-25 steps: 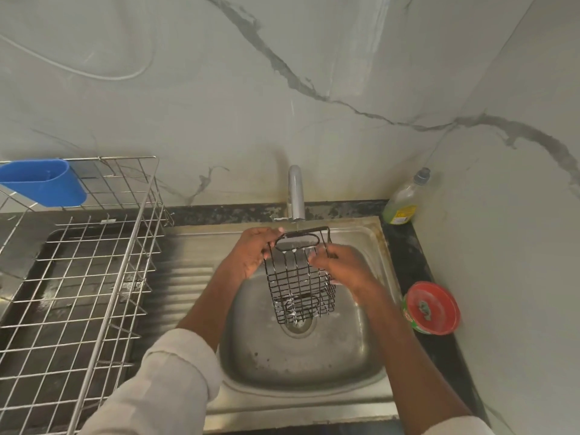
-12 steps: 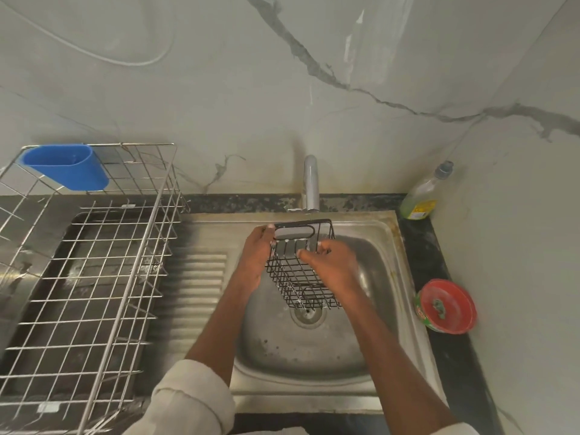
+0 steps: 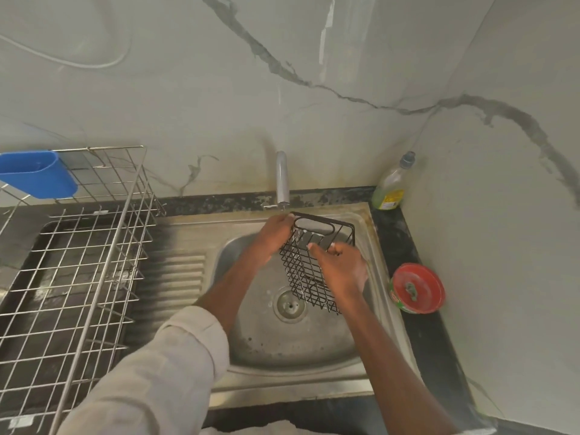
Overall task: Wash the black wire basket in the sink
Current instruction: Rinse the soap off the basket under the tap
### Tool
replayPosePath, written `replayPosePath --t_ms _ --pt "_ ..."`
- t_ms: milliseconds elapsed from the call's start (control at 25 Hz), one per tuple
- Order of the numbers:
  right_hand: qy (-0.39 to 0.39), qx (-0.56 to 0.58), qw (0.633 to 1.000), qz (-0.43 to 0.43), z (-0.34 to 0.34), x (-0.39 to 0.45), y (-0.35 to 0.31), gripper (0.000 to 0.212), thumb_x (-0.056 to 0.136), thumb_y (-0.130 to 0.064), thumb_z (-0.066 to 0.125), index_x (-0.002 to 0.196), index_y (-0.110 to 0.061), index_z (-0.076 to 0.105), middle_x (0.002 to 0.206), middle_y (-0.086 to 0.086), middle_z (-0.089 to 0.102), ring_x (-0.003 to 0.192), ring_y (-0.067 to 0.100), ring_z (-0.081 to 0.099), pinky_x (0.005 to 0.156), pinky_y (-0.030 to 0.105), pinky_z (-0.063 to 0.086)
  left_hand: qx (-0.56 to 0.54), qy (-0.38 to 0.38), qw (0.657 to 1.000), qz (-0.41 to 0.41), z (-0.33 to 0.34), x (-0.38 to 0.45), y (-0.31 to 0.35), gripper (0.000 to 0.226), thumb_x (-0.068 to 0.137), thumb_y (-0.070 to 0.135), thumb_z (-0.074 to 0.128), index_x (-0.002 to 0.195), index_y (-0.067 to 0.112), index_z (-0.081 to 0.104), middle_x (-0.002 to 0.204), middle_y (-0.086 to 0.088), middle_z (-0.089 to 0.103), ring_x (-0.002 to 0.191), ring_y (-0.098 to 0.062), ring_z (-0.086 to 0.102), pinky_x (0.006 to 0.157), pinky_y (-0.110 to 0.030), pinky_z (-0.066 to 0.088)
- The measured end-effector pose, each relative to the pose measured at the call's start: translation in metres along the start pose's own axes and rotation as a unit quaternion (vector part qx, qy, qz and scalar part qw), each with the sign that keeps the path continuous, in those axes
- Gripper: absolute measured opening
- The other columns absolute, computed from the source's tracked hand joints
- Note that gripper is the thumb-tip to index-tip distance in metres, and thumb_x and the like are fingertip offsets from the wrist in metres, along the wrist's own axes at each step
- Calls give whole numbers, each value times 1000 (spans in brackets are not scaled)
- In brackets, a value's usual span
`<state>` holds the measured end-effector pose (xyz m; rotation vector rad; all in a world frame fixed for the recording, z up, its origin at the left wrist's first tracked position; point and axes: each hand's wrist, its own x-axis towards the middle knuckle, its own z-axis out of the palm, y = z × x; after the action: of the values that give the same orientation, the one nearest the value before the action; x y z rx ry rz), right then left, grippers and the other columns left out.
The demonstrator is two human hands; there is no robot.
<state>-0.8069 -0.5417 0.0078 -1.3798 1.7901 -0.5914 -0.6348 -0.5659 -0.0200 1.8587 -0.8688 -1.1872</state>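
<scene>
The black wire basket (image 3: 306,271) hangs tilted over the steel sink (image 3: 282,346), its open top toward the wall and its bottom leaning to the right. Water from the tap (image 3: 281,180) runs onto its upper rim. My left hand (image 3: 272,238) grips the basket's top left edge. My right hand (image 3: 340,268) holds the right side, fingers curled over the wires near the rim. The drain (image 3: 290,306) shows below the basket.
A steel wire dish rack (image 3: 78,271) with a blue plastic cup (image 3: 36,174) stands left of the sink. A bottle of green dish liquid (image 3: 390,185) sits in the back right corner. A round tub with a red lid (image 3: 417,287) rests on the right counter.
The basket has tilted and swung its bottom to the right, uncovering the drain. My right hand has slid down along its right side. The view has shifted slightly.
</scene>
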Motion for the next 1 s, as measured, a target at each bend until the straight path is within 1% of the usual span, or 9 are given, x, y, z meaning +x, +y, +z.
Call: replayPosePath --t_ms 120,240,400,520,640,800,880,920,1000 --pt "2 23 1000 7 5 4 3 47 76 -56 78 61 -18 56 60 -5 63 67 17 63 70 35 46 22 -10 999 35 -2 -7 -7 34 111 33 44 120 19 74 122 -4 74 118 -23 66 105 -42 49" --pt "-18 5 1000 -6 8 6 -1 44 79 -53 77 65 -16 58 61 -6 60 64 16 59 61 30 39 7 16 999 49 -4 -23 -28 31 109 36 48 127 24 71 126 2 73 121 -19 65 111 -48 48" --pt "-79 -50 993 -74 9 11 -4 35 76 -46 76 68 -15 60 59 -8 54 58 12 52 56 29 41 -119 97 987 -37 -16 -45 -37 15 109 28 54 106 24 69 107 1 71 106 -20 66 106 -54 53" --pt "-143 -26 984 -107 15 13 -7 32 80 -44 80 70 -20 61 62 -8 59 58 9 52 57 27 43 -208 109 968 -93 -26 -57 -41 28 107 33 54 128 19 65 130 -5 64 111 -18 59 101 -53 52" --pt "-159 40 981 -103 18 17 -16 21 83 -39 80 86 -24 66 80 -9 68 73 10 62 65 27 47 -236 102 963 -84 -40 -58 -44 38 101 38 64 138 32 60 139 0 59 123 -27 56 101 -54 54" --pt "-218 66 970 -86 4 35 -25 31 85 -29 78 111 -31 62 103 -6 68 89 11 64 71 22 42 -161 116 980 -11 -61 -59 -41 21 101 40 68 118 28 68 122 4 72 113 -16 66 100 -45 53" --pt "-249 66 962 -86 4 47 -24 39 79 -31 82 109 -41 61 110 -1 70 98 20 68 89 34 52 -132 116 984 31 -70 -59 -40 24 104 36 65 113 16 76 111 0 78 105 -15 72 92 -34 54" --pt "-271 68 956 -89 6 52 -24 41 76 -29 84 108 -43 62 112 1 71 102 23 68 98 43 51 -128 101 986 43 -73 -58 -39 29 105 33 64 110 8 78 104 -6 81 96 -19 75 84 -30 57" --pt "-320 69 939 -103 14 56 -30 44 76 -20 86 109 -41 65 119 4 71 110 25 67 106 48 44 -118 58 990 48 -78 -56 -34 37 106 30 64 105 -4 77 86 -13 79 78 -25 77 72 -32 63"
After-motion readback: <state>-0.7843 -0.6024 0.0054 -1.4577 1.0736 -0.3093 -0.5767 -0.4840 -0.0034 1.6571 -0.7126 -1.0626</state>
